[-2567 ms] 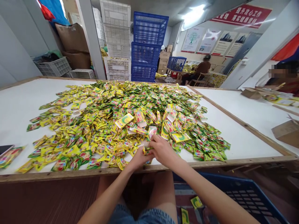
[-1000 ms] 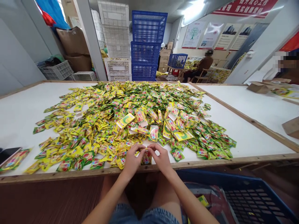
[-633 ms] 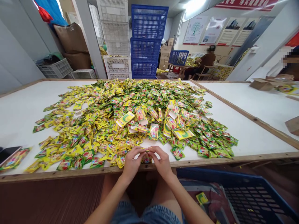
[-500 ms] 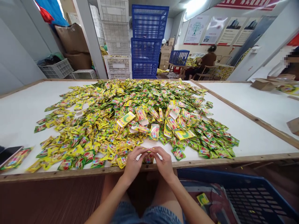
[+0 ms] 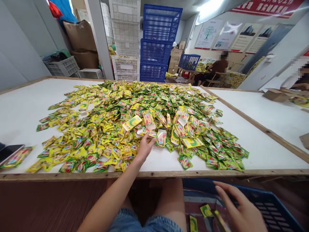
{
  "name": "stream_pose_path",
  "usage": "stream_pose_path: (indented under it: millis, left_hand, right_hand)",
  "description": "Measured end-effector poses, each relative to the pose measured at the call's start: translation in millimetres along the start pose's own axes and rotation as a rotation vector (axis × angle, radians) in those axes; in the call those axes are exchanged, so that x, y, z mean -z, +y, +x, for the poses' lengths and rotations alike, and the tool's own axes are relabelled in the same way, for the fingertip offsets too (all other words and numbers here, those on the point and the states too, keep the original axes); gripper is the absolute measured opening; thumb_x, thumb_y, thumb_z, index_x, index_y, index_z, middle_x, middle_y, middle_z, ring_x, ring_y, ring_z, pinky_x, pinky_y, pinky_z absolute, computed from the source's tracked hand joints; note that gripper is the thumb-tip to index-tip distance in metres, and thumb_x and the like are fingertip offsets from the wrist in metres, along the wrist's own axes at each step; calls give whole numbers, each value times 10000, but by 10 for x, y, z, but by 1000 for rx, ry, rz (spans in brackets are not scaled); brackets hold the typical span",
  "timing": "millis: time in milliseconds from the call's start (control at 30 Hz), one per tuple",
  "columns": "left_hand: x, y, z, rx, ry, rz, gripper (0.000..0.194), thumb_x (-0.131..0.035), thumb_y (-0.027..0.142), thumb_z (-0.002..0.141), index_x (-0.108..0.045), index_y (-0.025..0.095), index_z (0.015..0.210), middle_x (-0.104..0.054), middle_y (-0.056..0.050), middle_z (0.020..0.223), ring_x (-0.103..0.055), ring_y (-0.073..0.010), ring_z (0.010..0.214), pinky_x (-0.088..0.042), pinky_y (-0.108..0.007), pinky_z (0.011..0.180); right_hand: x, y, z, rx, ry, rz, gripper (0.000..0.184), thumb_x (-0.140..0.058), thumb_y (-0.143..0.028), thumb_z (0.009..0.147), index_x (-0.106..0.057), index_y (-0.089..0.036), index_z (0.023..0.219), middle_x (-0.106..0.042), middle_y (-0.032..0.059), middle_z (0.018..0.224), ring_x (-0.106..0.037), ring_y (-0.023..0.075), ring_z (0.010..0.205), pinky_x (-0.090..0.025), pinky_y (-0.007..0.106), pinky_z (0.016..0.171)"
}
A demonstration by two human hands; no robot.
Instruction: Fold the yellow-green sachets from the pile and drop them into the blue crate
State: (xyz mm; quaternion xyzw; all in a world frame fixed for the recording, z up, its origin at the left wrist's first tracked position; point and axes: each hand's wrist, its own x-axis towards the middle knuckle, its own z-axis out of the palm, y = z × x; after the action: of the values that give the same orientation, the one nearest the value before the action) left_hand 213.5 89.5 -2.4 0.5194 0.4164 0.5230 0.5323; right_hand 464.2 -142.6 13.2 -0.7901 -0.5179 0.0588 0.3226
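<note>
My left hand point(image 5: 145, 148) reaches to the near side of the pile, its thumb and fingers closed on the end of a small yellow carton point(image 5: 150, 133). Beside it stands another small carton with a clear front point(image 5: 161, 138). Over the blue crate point(image 5: 267, 196) at the lower right, my right hand point(image 5: 241, 209) is open, fingers apart. Just below it a blurred yellow carton point(image 5: 220, 219) is apart from the fingers. Two more yellow cartons, one near the crate's middle point(image 5: 205, 210) and one at its left point(image 5: 193, 224), lie inside.
Yellow and green candy packets point(image 5: 103, 119) are heaped across the white table point(image 5: 21, 106), which has a wooden rim point(image 5: 72, 176). A phone point(image 5: 9, 153) lies at the left. Blue crates point(image 5: 155, 51) and white crates point(image 5: 125, 38) are stacked behind. Two people sit farther back at the right.
My hands were together at the table edge, holding a small carton. The left has moved forward to another carton; the right has swung down right over the crate, where more cartons now show.
</note>
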Motion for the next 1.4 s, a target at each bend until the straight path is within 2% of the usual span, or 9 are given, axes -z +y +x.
stream_pose_path:
  millis: [267, 433, 667, 767, 833, 933, 1000, 1167, 1400]
  left_hand:
    - [746, 309, -432, 67, 194, -146, 267, -724, 302, 639, -598, 156, 825, -630, -2, 789, -587, -97, 670, -458, -174, 599]
    - [1111, 516, -693, 66, 298, -290, 532, -737, 213, 626, -482, 253, 1091, -659, 20, 829, -632, -112, 722, -496, -183, 626]
    - [1410, 579, -883, 188, 344, -438, 487, -741, 174, 609, -557, 178, 1060, -698, -30, 900, -667, -166, 776, -550, -226, 653]
    - [1453, 505, -918, 289, 344, -448, 410, -736, 177, 614, -599, 133, 998, -713, -45, 842, -676, -183, 752, -559, -236, 645]
    - [1427, 449, -929, 330, 348, -455, 386, -723, 181, 629, -606, 126, 993, -717, -51, 833, -680, -188, 746, -563, -246, 647]
    - [1345, 406, -944, 344, 375, -473, 387, -718, 182, 632, -606, 130, 998, -719, -50, 830, -683, -201, 762, -566, -267, 667]
    - [1307, 408, -964, 333, 397, -481, 398, -727, 183, 616, -607, 131, 992, -718, -47, 815, -684, -212, 765, -569, -279, 665]
    - [1361, 428, -1041, 305, 420, -467, 451, -751, 205, 593, -602, 140, 1013, -712, -45, 838, -683, -219, 768, -567, -277, 653]
    - [1328, 407, -1055, 348, 336, -423, 473, -767, 236, 549, -613, 122, 982, -718, -59, 795, -682, -236, 750, -555, -306, 648]
  right_hand:
    - [-1030, -719, 462, 265, -105, 209, 230, -431, -347, 858, -605, -198, 869, -640, 83, 896, -576, 236, 869, -444, 367, 784]
    - [-1588, -896, 948, 324, 29, -44, 328, -553, -272, 774, -532, -146, 1076, -582, 160, 1040, -505, 303, 971, -379, 431, 828]
    - [-1540, -878, 1144, 220, 113, -203, 229, -452, -150, 789, -578, -89, 971, -621, 182, 849, -534, 306, 875, -375, 428, 779]
    - [-1388, -937, 1063, 162, 127, 105, 265, -431, -239, 826, -563, -119, 1021, -629, 148, 887, -561, 273, 854, -415, 413, 759]
    - [-1407, -1103, 983, 167, -51, 435, 278, -469, -290, 812, -552, -154, 1039, -632, 111, 924, -588, 237, 840, -457, 374, 730]
    - [-1690, -1471, 846, 112, -380, 846, 298, -558, -324, 744, -547, -164, 996, -644, 72, 867, -622, 215, 805, -504, 345, 688]
    - [-1984, -1690, 748, -27, -441, 1011, 350, -596, -340, 708, -514, -158, 995, -638, 49, 769, -638, 213, 741, -527, 344, 632]
    - [-2526, -1868, 534, -177, -300, 964, 352, -568, -321, 719, -453, -178, 1020, -534, -27, 587, -613, 182, 540, -512, 293, 429]
    - [-2508, -1897, 451, -62, -238, 829, 213, -599, -310, 694, -531, -209, 869, -538, -26, 573, -540, 151, 484, -436, 254, 411]
